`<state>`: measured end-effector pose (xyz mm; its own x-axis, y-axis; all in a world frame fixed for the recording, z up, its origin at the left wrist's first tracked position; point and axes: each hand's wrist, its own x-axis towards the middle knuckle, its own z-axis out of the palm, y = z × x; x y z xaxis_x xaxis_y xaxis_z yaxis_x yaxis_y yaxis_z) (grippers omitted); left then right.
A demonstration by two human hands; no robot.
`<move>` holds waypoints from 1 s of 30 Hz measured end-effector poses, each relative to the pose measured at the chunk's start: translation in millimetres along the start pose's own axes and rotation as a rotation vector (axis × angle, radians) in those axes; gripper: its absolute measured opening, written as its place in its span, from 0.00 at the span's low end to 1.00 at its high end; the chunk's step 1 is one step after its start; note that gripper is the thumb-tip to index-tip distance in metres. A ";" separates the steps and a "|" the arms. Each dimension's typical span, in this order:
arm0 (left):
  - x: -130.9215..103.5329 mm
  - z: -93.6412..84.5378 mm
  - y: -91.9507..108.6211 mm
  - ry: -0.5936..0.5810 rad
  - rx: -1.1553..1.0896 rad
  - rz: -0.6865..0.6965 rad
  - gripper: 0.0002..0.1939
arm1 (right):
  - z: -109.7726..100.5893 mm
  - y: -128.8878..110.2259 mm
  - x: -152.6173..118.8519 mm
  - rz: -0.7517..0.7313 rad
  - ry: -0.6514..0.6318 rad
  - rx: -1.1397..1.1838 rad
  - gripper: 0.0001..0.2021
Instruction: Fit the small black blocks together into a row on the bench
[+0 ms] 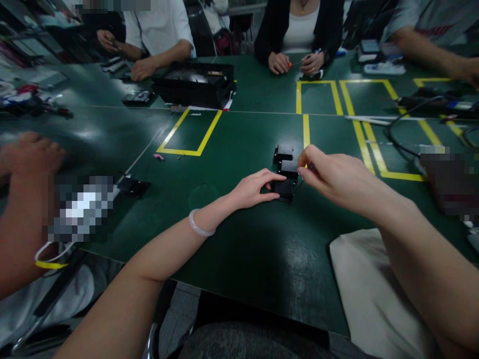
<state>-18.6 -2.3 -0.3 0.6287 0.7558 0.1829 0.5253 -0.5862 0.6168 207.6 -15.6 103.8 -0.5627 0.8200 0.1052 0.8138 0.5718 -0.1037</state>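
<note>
Three small black box-shaped parts with shiny metal bits at their edges stand in a row on the green table: a far box [285,153], a middle box [287,167] and a near box [283,188]. My left hand [252,188] steadies the near box, thumb at its front edge and forefinger along its far side. Just right of the middle box, my right hand [324,169] is closed in a pinch. Something dark shows at its fingertips, too small and blurred to name. A thin dark wire seems to run beside the near box.
Yellow tape outlines [198,153] mark the green table [239,249]. A black open-topped case [192,85] stands at the far left. Beige cloth [368,279] lies under my right forearm. Other people sit across and at left, one's forearm [26,199] near the edge.
</note>
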 end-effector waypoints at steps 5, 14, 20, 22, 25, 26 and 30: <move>0.3 -0.7 -0.3 -0.007 0.007 -0.006 0.24 | -3.3 -3.8 -0.8 -0.006 -0.039 -0.094 0.16; 0.3 -0.2 -1.7 -0.003 0.001 0.000 0.24 | -3.7 -0.8 -0.8 -0.009 -0.013 -0.030 0.14; 0.6 -0.1 -1.7 -0.006 -0.005 0.012 0.24 | -2.8 -2.8 -0.8 -0.008 -0.016 -0.040 0.14; 0.6 -0.4 -1.4 -0.007 -0.004 0.010 0.24 | -3.2 -4.0 -1.4 -0.008 0.001 -0.018 0.14; 0.8 -0.6 -1.2 -0.007 -0.005 0.009 0.24 | -3.7 -4.6 -1.0 -0.007 -0.001 0.006 0.14; 0.9 -0.6 -1.2 -0.006 -0.005 0.009 0.24 | -3.7 -4.4 -0.6 -0.007 -0.011 0.005 0.14; 1.3 0.0 -1.9 -0.009 0.003 0.005 0.24 | -3.3 -3.1 0.6 -0.004 -0.049 -0.024 0.15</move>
<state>-18.8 -0.2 -1.2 0.6361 0.7506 0.1790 0.5239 -0.5904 0.6140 205.2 -17.0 107.4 -0.5715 0.8186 0.0569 0.8147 0.5744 -0.0798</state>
